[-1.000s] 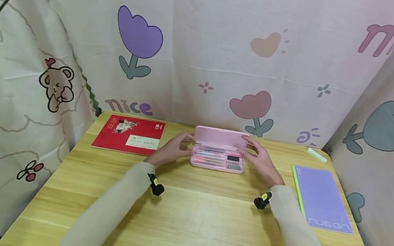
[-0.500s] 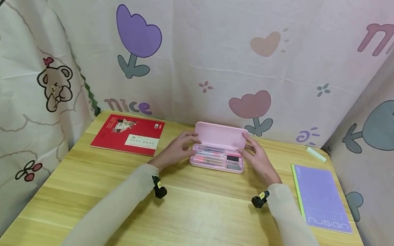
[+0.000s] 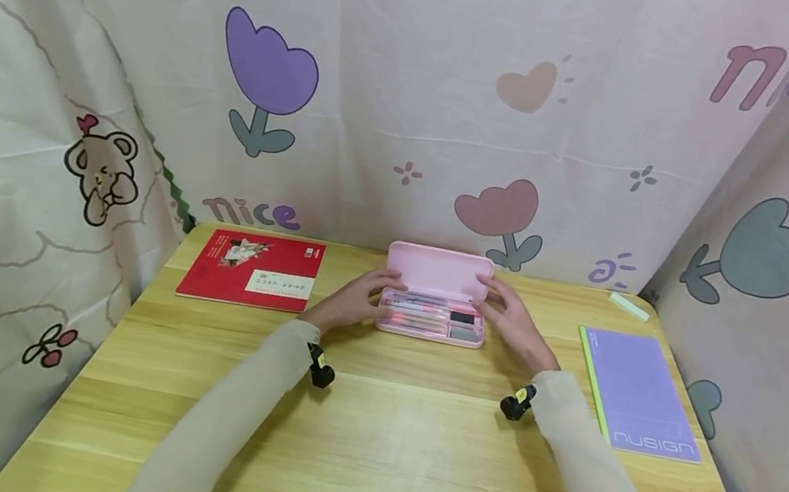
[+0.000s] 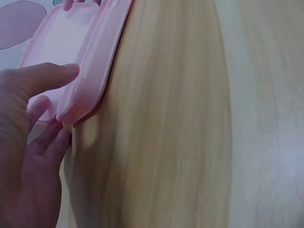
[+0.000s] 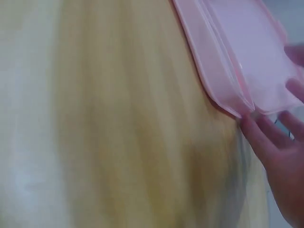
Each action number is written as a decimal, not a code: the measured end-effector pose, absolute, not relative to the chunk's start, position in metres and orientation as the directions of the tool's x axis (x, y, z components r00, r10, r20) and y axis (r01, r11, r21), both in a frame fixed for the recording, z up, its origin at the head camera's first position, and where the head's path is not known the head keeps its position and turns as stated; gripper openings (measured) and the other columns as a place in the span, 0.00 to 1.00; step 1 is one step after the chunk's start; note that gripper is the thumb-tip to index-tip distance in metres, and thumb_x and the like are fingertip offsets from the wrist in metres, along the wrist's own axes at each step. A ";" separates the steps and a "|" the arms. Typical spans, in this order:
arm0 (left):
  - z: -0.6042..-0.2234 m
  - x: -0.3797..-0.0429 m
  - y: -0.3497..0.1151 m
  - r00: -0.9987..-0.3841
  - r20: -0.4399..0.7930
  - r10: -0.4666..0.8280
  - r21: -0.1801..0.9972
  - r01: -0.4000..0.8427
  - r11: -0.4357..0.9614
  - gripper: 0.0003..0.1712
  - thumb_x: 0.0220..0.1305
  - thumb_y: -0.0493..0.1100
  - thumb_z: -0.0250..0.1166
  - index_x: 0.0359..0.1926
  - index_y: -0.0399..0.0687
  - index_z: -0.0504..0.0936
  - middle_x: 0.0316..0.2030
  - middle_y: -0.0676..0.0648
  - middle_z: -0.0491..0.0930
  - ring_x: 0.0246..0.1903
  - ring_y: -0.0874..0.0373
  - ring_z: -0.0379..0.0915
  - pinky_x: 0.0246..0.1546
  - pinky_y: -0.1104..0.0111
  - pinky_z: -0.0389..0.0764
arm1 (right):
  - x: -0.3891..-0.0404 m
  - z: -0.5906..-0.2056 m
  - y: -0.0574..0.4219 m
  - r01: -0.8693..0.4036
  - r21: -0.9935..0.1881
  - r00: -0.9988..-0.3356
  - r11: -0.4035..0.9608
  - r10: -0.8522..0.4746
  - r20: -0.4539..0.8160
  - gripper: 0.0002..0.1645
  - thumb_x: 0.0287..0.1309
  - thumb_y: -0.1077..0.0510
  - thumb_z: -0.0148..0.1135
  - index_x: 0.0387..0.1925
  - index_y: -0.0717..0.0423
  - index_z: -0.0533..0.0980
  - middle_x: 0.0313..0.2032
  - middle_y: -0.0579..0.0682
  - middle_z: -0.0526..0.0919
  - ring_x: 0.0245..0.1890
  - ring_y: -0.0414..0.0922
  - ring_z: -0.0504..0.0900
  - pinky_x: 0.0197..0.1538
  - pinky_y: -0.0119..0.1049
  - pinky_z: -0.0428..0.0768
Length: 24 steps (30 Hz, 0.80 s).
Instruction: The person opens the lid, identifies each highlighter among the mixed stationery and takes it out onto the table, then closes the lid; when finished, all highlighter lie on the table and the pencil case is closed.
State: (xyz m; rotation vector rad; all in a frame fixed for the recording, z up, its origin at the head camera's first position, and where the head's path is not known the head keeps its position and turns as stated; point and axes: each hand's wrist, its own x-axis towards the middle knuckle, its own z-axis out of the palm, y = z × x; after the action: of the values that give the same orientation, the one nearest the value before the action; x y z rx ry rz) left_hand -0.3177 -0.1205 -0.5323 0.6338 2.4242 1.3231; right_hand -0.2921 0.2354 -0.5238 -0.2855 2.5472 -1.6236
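Note:
A pink pencil case [image 3: 427,336] lies on the table with its lid [image 3: 439,271] raised at the back. Pens and pencils [image 3: 418,317] fill its longer compartments, and dark and grey blocks sit at the right. My left hand [image 3: 357,298] is at the left end; in the left wrist view its thumb [image 4: 47,78] reaches across the case's edge, other fingers by the corner. At the opposite end, my right hand [image 3: 514,320] has its fingers spread. The right wrist view shows one fingertip at the case's corner [image 5: 232,107] and others beside the lid.
A red booklet [image 3: 234,257] lies left of the case. On the right is a purple notebook [image 3: 642,390] with a green spine, and a small pale stick-like piece [image 3: 630,306] behind it. A printed curtain [image 3: 386,93] hangs along the table's back edge.
The lid has tipped further back. My left hand has shifted right and now overlaps the case's left end more; my right hand stays at the right end. The head view has drifted slightly.

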 end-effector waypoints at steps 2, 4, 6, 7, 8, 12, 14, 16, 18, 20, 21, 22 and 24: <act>-0.533 -0.318 -0.122 -0.849 -0.061 0.525 0.840 0.240 0.487 0.35 0.70 0.48 0.74 0.76 0.64 0.78 0.85 0.53 0.58 0.87 0.45 0.45 0.85 0.36 0.53 | -0.290 -0.525 0.235 -0.135 -0.892 -0.985 0.432 -0.152 0.076 0.34 0.79 0.52 0.64 0.80 0.53 0.69 0.85 0.59 0.56 0.80 0.65 0.66 0.81 0.65 0.66; -0.533 -0.318 -0.123 -0.846 -0.066 0.529 0.832 0.246 0.498 0.37 0.70 0.49 0.74 0.78 0.65 0.76 0.86 0.53 0.57 0.87 0.45 0.44 0.84 0.35 0.52 | -0.289 -0.525 0.233 -0.179 -0.879 -0.984 0.441 -0.090 0.156 0.30 0.77 0.55 0.66 0.74 0.60 0.74 0.82 0.61 0.62 0.77 0.64 0.70 0.78 0.62 0.73; -0.533 -0.317 -0.124 -0.841 -0.072 0.536 0.830 0.248 0.499 0.38 0.70 0.51 0.74 0.78 0.66 0.75 0.86 0.52 0.56 0.87 0.45 0.43 0.84 0.33 0.51 | -0.286 -0.524 0.230 -0.220 -0.869 -0.974 0.442 -0.059 0.217 0.24 0.77 0.59 0.66 0.69 0.63 0.78 0.77 0.62 0.69 0.74 0.63 0.72 0.74 0.60 0.78; -0.533 -0.317 -0.125 -0.839 -0.074 0.539 0.830 0.248 0.500 0.38 0.70 0.51 0.74 0.78 0.66 0.75 0.86 0.52 0.56 0.87 0.44 0.43 0.84 0.33 0.51 | -0.285 -0.523 0.228 -0.240 -0.863 -0.970 0.444 -0.064 0.237 0.22 0.76 0.60 0.66 0.66 0.63 0.79 0.74 0.62 0.72 0.72 0.63 0.74 0.72 0.60 0.80; -0.533 -0.317 -0.125 -0.838 -0.078 0.540 0.829 0.247 0.502 0.38 0.70 0.52 0.74 0.78 0.66 0.75 0.86 0.52 0.56 0.87 0.44 0.43 0.84 0.32 0.51 | -0.284 -0.522 0.225 -0.261 -0.854 -0.964 0.449 -0.083 0.251 0.20 0.76 0.62 0.65 0.64 0.64 0.80 0.71 0.62 0.74 0.70 0.63 0.76 0.71 0.60 0.82; -0.533 -0.319 -0.125 -0.841 -0.082 0.535 0.839 0.231 0.492 0.34 0.69 0.52 0.75 0.74 0.66 0.79 0.86 0.53 0.56 0.88 0.45 0.43 0.84 0.32 0.50 | -0.281 -0.520 0.213 -0.339 -0.795 -0.940 0.503 -0.219 0.263 0.15 0.74 0.65 0.65 0.59 0.61 0.82 0.63 0.60 0.80 0.63 0.60 0.81 0.67 0.58 0.85; -0.534 -0.320 -0.125 -0.845 -0.078 0.529 0.849 0.222 0.480 0.33 0.68 0.52 0.76 0.72 0.66 0.81 0.86 0.54 0.57 0.87 0.45 0.43 0.84 0.33 0.50 | -0.281 -0.520 0.207 -0.378 -0.755 -0.923 0.537 -0.282 0.261 0.14 0.73 0.65 0.66 0.57 0.60 0.83 0.61 0.59 0.82 0.60 0.57 0.82 0.65 0.57 0.86; -0.535 -0.321 -0.125 -0.846 -0.068 0.529 0.859 0.220 0.462 0.32 0.67 0.52 0.77 0.71 0.65 0.83 0.85 0.54 0.58 0.87 0.46 0.44 0.84 0.34 0.50 | -0.281 -0.522 0.202 -0.415 -0.702 -0.906 0.578 -0.328 0.266 0.13 0.73 0.65 0.69 0.56 0.60 0.85 0.59 0.58 0.84 0.58 0.56 0.82 0.64 0.56 0.85; -0.537 -0.322 -0.125 -0.844 -0.058 0.533 0.866 0.224 0.447 0.32 0.67 0.52 0.77 0.71 0.65 0.83 0.85 0.54 0.59 0.87 0.46 0.45 0.85 0.34 0.50 | -0.281 -0.523 0.199 -0.447 -0.647 -0.892 0.618 -0.361 0.272 0.13 0.71 0.64 0.70 0.55 0.60 0.86 0.58 0.57 0.85 0.58 0.56 0.82 0.66 0.57 0.83; -0.540 -0.323 -0.125 -0.839 -0.049 0.542 0.868 0.233 0.438 0.34 0.67 0.53 0.77 0.73 0.64 0.81 0.85 0.54 0.59 0.87 0.46 0.45 0.85 0.34 0.49 | -0.280 -0.523 0.197 -0.457 -0.612 -0.887 0.646 -0.381 0.260 0.15 0.71 0.64 0.70 0.57 0.61 0.86 0.58 0.58 0.85 0.61 0.59 0.81 0.69 0.59 0.79; -0.540 -0.323 -0.125 -0.834 -0.050 0.549 0.864 0.239 0.442 0.35 0.67 0.53 0.77 0.74 0.64 0.80 0.85 0.55 0.58 0.87 0.46 0.45 0.85 0.34 0.49 | -0.280 -0.523 0.197 -0.462 -0.585 -0.885 0.667 -0.390 0.255 0.16 0.71 0.63 0.70 0.58 0.61 0.86 0.59 0.59 0.85 0.63 0.59 0.80 0.71 0.60 0.77; -0.541 -0.324 -0.125 -0.829 -0.053 0.557 0.860 0.245 0.447 0.37 0.67 0.54 0.77 0.76 0.64 0.79 0.85 0.55 0.58 0.87 0.46 0.45 0.85 0.34 0.49 | -0.280 -0.523 0.197 -0.464 -0.563 -0.885 0.684 -0.394 0.250 0.17 0.71 0.63 0.70 0.59 0.61 0.86 0.60 0.59 0.86 0.64 0.60 0.80 0.72 0.61 0.75; -0.542 -0.325 -0.125 -0.816 -0.064 0.574 0.846 0.261 0.465 0.41 0.66 0.56 0.77 0.78 0.65 0.76 0.86 0.55 0.56 0.87 0.46 0.43 0.85 0.33 0.48 | -0.280 -0.522 0.196 -0.451 -0.526 -0.892 0.721 -0.388 0.231 0.18 0.72 0.62 0.70 0.60 0.60 0.85 0.61 0.60 0.86 0.65 0.61 0.80 0.73 0.63 0.74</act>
State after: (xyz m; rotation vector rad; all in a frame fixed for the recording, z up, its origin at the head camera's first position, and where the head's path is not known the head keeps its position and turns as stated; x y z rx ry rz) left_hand -0.3248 -0.1249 -0.5418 0.7065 2.3779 1.2867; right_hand -0.2796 0.1965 -0.5224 -0.7362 3.0109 -0.9649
